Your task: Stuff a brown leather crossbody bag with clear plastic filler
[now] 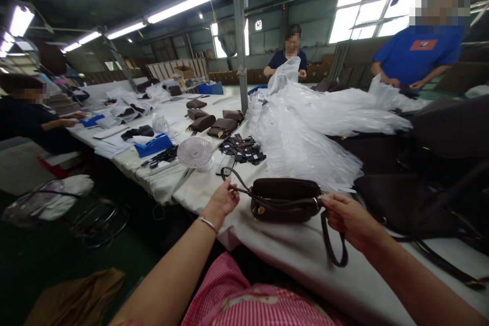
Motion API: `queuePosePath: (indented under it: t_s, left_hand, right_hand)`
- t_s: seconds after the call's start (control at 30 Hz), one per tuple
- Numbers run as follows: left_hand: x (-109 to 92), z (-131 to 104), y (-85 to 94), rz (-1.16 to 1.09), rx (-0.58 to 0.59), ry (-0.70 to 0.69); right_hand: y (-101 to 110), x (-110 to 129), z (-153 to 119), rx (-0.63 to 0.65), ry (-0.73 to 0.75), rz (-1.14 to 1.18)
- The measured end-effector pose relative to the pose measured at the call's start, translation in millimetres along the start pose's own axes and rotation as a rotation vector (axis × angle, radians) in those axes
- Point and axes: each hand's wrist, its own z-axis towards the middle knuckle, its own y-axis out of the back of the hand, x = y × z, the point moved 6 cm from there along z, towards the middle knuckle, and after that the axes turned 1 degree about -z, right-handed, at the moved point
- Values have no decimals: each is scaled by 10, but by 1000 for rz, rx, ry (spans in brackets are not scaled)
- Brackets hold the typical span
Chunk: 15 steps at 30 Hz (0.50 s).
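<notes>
A small dark brown handbag (286, 209) with gold-coloured fittings rests near the front edge of the white-covered table, its top side facing me. My left hand (225, 198) is at the bag's left, fingers closed on its strap (239, 179), which loops up toward the fan. At the bag's right end my right hand (346, 216) pinches the strap close to where it joins the bag. A loop of that strap (335, 249) hangs below the right hand. What lies under the fingertips is partly hidden.
Clear plastic bags (305, 132) are heaped behind the handbag. A white fan (195, 154), black tags (242, 148) and finished brown bags (222, 127) stand behind to the left. More dark bags (405, 204) pile up at right. Several people work around the tables.
</notes>
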Motion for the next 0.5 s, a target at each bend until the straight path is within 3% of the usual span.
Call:
queuePosePath:
  t_s: [0.1, 0.2, 0.33, 0.5]
  left_hand:
    - [177, -146, -372, 11, 73, 3]
    - [185, -185, -487, 74, 65, -22]
    - [51, -110, -314, 260, -47, -110]
    - [-161, -32, 56, 636, -231, -320]
  right_hand:
    - [-51, -15, 7, 3, -3, 19]
    - [-80, -40, -25, 25, -1, 17]
    - [-23, -2, -131, 1, 31, -102]
    - [278, 307, -281, -139, 154, -504]
